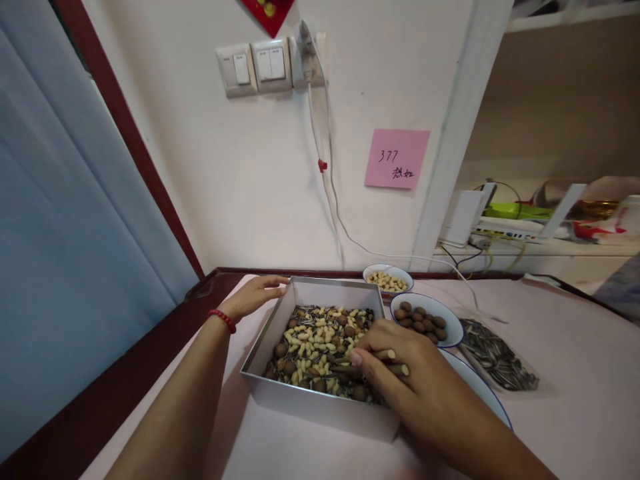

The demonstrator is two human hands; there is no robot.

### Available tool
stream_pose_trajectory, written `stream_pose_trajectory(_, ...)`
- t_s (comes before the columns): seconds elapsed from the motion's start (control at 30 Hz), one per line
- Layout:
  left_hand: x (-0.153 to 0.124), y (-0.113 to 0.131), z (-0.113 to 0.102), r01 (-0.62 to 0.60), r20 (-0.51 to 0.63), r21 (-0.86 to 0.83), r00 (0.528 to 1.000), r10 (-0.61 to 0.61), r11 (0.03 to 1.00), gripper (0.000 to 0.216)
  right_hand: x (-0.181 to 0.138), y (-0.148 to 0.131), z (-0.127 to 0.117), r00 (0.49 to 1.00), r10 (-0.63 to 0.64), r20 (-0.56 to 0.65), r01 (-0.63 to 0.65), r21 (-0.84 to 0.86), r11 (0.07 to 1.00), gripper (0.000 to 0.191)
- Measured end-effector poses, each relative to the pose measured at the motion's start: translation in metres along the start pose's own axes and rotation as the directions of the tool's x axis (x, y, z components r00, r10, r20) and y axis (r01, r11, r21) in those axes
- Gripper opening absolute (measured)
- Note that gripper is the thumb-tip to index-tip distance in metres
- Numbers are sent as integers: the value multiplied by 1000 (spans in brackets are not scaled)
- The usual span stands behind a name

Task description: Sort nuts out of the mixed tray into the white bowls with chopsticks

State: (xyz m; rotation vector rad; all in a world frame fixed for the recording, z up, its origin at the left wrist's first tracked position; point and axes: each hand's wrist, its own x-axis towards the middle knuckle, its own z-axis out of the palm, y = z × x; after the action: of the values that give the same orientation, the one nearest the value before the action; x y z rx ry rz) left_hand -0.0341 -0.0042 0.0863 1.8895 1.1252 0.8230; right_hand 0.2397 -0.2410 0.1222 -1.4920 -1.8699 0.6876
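Head view: left hand (254, 295), right hand (411, 369) at open box (320, 407)'s opposite edges

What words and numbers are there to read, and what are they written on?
"377": handwritten on the pink note on the wall.
"想如": handwritten under the number on the same note, as best I can read it.
Tiny marks on the wall switches: too small to read.

Peanuts (307, 345) in box (325, 400), seemingly atop seeds (313, 312).
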Motion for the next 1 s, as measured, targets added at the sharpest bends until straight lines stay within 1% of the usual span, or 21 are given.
stream_pose_trajectory(0.13,7,15,-16,-16,-84,95,996,24,995,47,1,-2,4,1000,-12,-16,12,12,1000,26)
stream_pose_trajectory(0.23,14,34,-25,-32,-160,146,985,56,989,53,0,-5,6,999,-22,-31,23,18,1000,20)
stream_pose_trajectory(0.3,14,52,-24,-42,-173,179,982,74,983,54,0,-6,6,999,-32,-36,33,12,999,19)
stream_pose_trajectory(0.33,12,62,-21,-52,-149,192,986,81,980,52,1,-5,6,998,-39,-40,40,10,999,19)
stream_pose_trajectory(0.37,7,73,-16,-66,-103,199,991,88,978,50,1,-5,6,998,-45,-46,46,11,999,20)
stream_pose_trajectory(0.4,-1,83,-9,-89,-15,196,995,94,976,47,2,-5,6,997,-49,-56,50,15,999,20)
stream_pose_trajectory(0.43,-10,92,0,-108,107,191,990,89,976,42,3,-4,7,996,-52,-71,54,23,998,18)
stream_pose_trajectory(0.47,-22,100,10,-117,238,183,969,72,976,40,5,-3,7,994,-53,-92,56,32,998,16)
stream_pose_trajectory(0.5,-35,105,21,-121,391,171,919,45,978,41,6,-2,8,992,-53,-116,58,41,998,15)
stream_pose_trajectory(0.53,-47,108,33,-113,564,141,826,14,984,48,8,-1,9,989,-50,-141,58,48,997,13)
stream_pose_trajectory(0.57,-59,108,44,-112,629,91,777,30,990,56,10,0,11,985,-46,-165,56,55,997,12)
stream_pose_trajectory(0.6,-69,107,56,-127,653,61,755,57,990,58,11,2,13,982,-43,-184,55,59,997,12)
stream_pose_trajectory(0.63,-77,106,67,-145,642,33,762,90,989,51,12,2,14,979,-40,-197,54,64,997,12)
stream_pose_trajectory(0.7,-88,101,86,-169,605,-18,783,146,985,30,12,3,17,978,-49,-204,63,66,996,11)
stream_pose_trajectory(0.77,-92,96,98,-188,557,-49,810,183,981,17,9,1,19,979,-85,-186,97,52,994,10)
stream_pose_trajectory(0.8,-94,94,100,-179,531,-68,827,187,982,13,7,-1,21,978,-113,-177,121,35,992,14)
stream_pose_trajectory(0.87,-95,89,98,-133,485,-78,861,154,988,11,1,-5,26,969,-177,-170,178,-15,984,28)
stream_pose_trajectory(0.9,-95,86,93,-111,462,-63,878,128,992,14,-3,-8,31,957,-236,-167,230,-56,972,32)
stream_pose_trajectory(0.93,-96,83,87,-99,438,-39,893,106,994,17,-6,-10,38,934,-322,-155,308,-105,946,34)
stream_pose_trajectory(0.97,-96,79,81,-103,415,-7,905,97,995,21,-10,-12,46,898,-422,-126,403,-151,903,33)
stream_pose_trajectory(1.0,-97,75,74,-124,395,25,913,105,992,23,-13,-15,56,846,-527,-83,506,-189,842,31)
